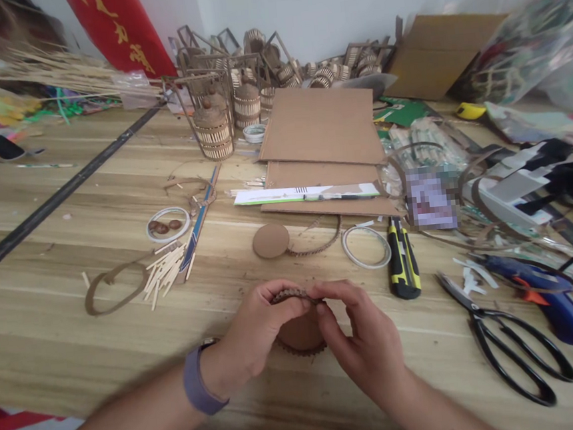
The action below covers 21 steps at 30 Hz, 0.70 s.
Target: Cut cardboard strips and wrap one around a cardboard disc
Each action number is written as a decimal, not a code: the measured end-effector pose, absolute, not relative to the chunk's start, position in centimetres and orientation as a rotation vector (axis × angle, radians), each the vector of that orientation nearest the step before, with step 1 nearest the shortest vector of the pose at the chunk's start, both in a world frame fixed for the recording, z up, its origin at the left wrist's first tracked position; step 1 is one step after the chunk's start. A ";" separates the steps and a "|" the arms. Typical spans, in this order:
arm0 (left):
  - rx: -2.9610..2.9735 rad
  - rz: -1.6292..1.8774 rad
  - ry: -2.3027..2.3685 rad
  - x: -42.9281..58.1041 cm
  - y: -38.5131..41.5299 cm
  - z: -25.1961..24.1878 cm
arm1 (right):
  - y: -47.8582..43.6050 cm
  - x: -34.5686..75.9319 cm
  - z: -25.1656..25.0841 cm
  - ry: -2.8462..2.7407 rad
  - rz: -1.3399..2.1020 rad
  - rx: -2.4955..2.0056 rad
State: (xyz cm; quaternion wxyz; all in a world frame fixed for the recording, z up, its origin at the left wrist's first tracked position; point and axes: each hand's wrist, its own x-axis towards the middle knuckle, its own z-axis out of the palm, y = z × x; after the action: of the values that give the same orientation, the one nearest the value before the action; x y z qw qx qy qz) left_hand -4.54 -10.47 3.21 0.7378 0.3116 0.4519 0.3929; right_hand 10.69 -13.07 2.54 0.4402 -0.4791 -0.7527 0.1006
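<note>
Between my hands is a round cardboard disc (pixel 303 334) with a ridged corrugated cardboard strip (pixel 290 295) standing around its rim. My left hand (pixel 249 332) is closed on the strip and disc from the left, thumb inside and fingers outside. With thumb and forefinger, my right hand (pixel 364 332) pinches the strip at the far rim, close to the left thumb. The fingertips partly cover the pinched spot. Just beyond lies a loose cardboard disc (pixel 271 240), with another curved corrugated strip (pixel 319 245) beside it.
Black-handled scissors (pixel 511 349), a blue glue gun (pixel 558 305) and a yellow-black utility knife (pixel 403 261) lie to the right. Tape rolls (pixel 367 247), short sticks (pixel 165 269) and cardboard sheets (pixel 319 125) sit beyond. Small slatted buckets (pixel 213 131) stand at the back.
</note>
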 end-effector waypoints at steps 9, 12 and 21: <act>0.577 0.865 1.002 -4.7 -10.4 3.4 | -13.1 11.1 1.8 -1.777 0.544 -1.123; 0.525 0.870 1.005 -4.8 -10.3 3.4 | -13.1 11.1 1.5 -1.760 0.634 -1.098; 0.520 0.887 0.988 -4.9 -10.2 3.3 | -13.2 11.1 1.2 -1.767 0.709 -1.092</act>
State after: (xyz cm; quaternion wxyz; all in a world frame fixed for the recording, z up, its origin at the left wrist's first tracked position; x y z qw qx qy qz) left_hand -4.90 -10.21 3.32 0.7565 0.2386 0.4530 0.4069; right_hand 11.09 -13.18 1.23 0.4558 -0.4430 -0.7165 0.2874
